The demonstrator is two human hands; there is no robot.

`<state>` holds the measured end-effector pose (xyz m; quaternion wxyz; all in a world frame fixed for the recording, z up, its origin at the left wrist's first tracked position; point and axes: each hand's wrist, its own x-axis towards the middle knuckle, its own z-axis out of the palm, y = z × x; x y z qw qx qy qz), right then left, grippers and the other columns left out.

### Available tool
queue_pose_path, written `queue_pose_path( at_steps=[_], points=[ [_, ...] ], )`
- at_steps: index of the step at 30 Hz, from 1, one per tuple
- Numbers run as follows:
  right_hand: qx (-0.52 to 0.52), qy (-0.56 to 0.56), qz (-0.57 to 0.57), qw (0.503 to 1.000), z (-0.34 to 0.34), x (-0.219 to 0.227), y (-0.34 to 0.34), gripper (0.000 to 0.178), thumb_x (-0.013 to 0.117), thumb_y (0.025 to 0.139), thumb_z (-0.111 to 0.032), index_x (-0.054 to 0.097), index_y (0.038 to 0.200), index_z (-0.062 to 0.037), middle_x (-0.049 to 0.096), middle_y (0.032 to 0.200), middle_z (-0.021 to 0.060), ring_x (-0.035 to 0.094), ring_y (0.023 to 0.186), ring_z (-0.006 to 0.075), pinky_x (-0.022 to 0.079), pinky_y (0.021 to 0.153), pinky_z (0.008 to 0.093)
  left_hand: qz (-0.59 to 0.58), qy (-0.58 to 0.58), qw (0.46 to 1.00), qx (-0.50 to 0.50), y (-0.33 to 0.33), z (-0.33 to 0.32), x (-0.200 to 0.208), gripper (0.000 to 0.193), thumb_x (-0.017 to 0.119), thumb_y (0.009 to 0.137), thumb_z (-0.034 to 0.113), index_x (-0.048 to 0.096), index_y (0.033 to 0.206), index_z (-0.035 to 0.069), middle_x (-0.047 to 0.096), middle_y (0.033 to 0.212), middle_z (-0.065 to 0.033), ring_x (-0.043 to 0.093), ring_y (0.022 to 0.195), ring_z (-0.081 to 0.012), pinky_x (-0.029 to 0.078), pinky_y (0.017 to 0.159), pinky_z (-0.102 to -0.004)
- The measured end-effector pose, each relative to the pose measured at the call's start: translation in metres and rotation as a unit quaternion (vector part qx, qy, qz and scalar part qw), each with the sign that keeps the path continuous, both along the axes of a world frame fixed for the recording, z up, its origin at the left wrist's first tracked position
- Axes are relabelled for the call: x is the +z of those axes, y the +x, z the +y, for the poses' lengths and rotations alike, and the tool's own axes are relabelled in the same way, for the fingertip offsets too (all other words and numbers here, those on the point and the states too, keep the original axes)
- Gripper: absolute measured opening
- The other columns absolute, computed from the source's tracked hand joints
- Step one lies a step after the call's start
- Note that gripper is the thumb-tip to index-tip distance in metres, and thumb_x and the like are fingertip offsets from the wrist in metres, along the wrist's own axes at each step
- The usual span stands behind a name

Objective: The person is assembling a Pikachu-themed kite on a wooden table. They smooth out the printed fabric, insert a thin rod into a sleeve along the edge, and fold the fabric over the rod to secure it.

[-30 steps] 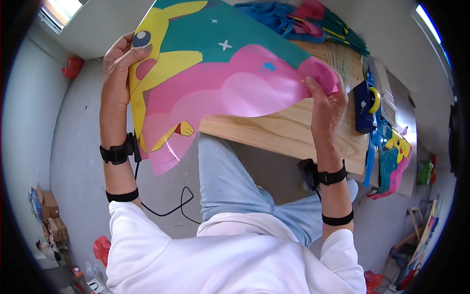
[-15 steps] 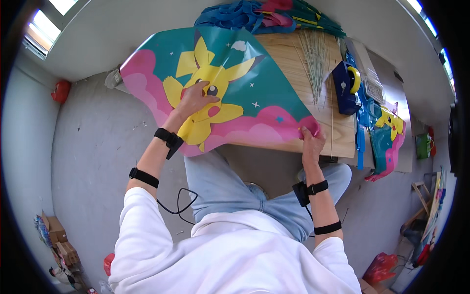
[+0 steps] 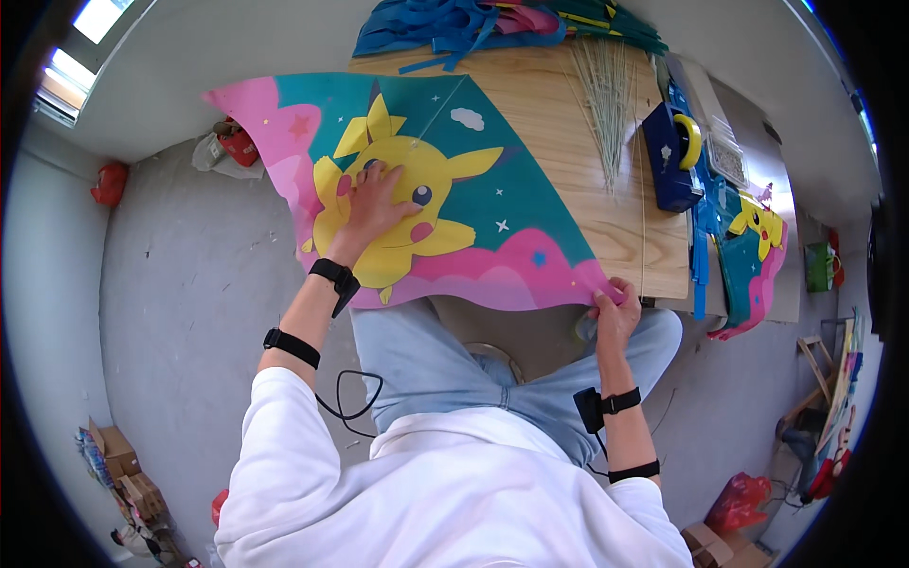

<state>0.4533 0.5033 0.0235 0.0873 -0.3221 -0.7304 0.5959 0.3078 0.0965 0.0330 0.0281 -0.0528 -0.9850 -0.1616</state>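
A glossy kite sail (image 3: 530,194), green with pink wavy borders and a yellow cartoon animal, lies partly on the wooden table (image 3: 530,80). Its left corner sticks out past the table and its lower edge hangs over my thighs. My left hand (image 3: 376,204) rests on the printed figure, palm down with the fingers spread. At the sail's right corner, my right hand (image 3: 617,308) pinches the pink tip between thumb and fingers, by the table's front edge. A thin straight line runs from the sail's top point down toward the figure's head.
Thin sticks (image 3: 606,114) lie on the table's right side, beside a blue tape dispenser (image 3: 670,161) with yellow tape. Blue strips (image 3: 407,28) are heaped at the back. Another printed sail (image 3: 748,256) hangs off the right side. Red bags (image 3: 739,502) and cardboard boxes (image 3: 118,450) sit on the floor.
The sail has flattened and its left corner now extends further left. My right hand has drawn its corner slightly nearer and to the right. My left hand has spread out flatter.
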Motion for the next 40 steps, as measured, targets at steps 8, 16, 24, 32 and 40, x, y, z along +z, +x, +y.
queue_pose_path(
  at_steps=[8, 16, 24, 32, 40],
  points=[
    [0.092, 0.486, 0.093, 0.864, 0.002, 0.037, -0.005, 0.037, 0.069, 0.076, -0.002, 0.063, 0.112, -0.0025, 0.060, 0.101, 0.0149, 0.059, 0.093, 0.0356, 0.048, 0.083, 0.0450, -0.049, -0.021, 0.999, -0.008, -0.006, 0.010, 0.014, 0.082, 0.080, 0.070, 0.039, 0.052, 0.143, 0.013, 0.040, 0.150, -0.0192, 0.037, 0.136, -0.0407, 0.030, 0.115, -0.0471],
    [0.184, 0.371, 0.035, 0.909, 0.002, 0.001, -0.082, 0.024, 0.066, 0.080, -0.007, 0.067, 0.104, -0.0027, 0.064, 0.104, 0.0193, 0.064, 0.089, 0.0395, 0.052, 0.078, 0.0471, -0.035, -0.016, 0.998, -0.047, 0.001, 0.018, 0.013, 0.081, 0.084, 0.067, 0.033, 0.054, 0.139, 0.010, 0.043, 0.143, -0.0176, 0.038, 0.132, -0.0402, 0.036, 0.109, -0.0476],
    [0.108, 0.471, -0.045, 0.874, 0.000, 0.034, -0.222, 0.012, 0.068, 0.081, -0.013, 0.068, 0.089, -0.0050, 0.068, 0.098, 0.0169, 0.069, 0.096, 0.0338, 0.057, 0.076, 0.0414, -0.076, 0.020, 0.996, -0.031, 0.007, 0.045, 0.045, 0.085, 0.086, 0.064, 0.029, 0.054, 0.141, 0.011, 0.040, 0.149, -0.0192, 0.034, 0.138, -0.0408, 0.032, 0.114, -0.0469],
    [0.149, 0.463, -0.108, 0.867, 0.032, -0.008, -0.262, 0.015, 0.066, 0.082, -0.020, 0.075, 0.091, -0.0109, 0.073, 0.094, 0.0124, 0.072, 0.090, 0.0323, 0.058, 0.076, 0.0411, -0.080, 0.041, 0.996, 0.026, -0.009, 0.050, 0.040, 0.083, 0.088, 0.062, 0.031, 0.056, 0.137, 0.013, 0.041, 0.147, -0.0181, 0.042, 0.134, -0.0371, 0.034, 0.111, -0.0477],
    [0.100, 0.338, -0.103, 0.930, 0.050, 0.023, -0.250, 0.018, 0.063, 0.082, -0.015, 0.076, 0.094, -0.0120, 0.073, 0.101, 0.0174, 0.071, 0.098, 0.0352, 0.056, 0.089, 0.0426, -0.048, 0.067, 0.992, 0.094, -0.038, -0.009, 0.018, 0.074, 0.085, 0.070, 0.029, 0.057, 0.137, 0.013, 0.040, 0.151, -0.0155, 0.037, 0.140, -0.0345, 0.023, 0.119, -0.0468]
  ],
)
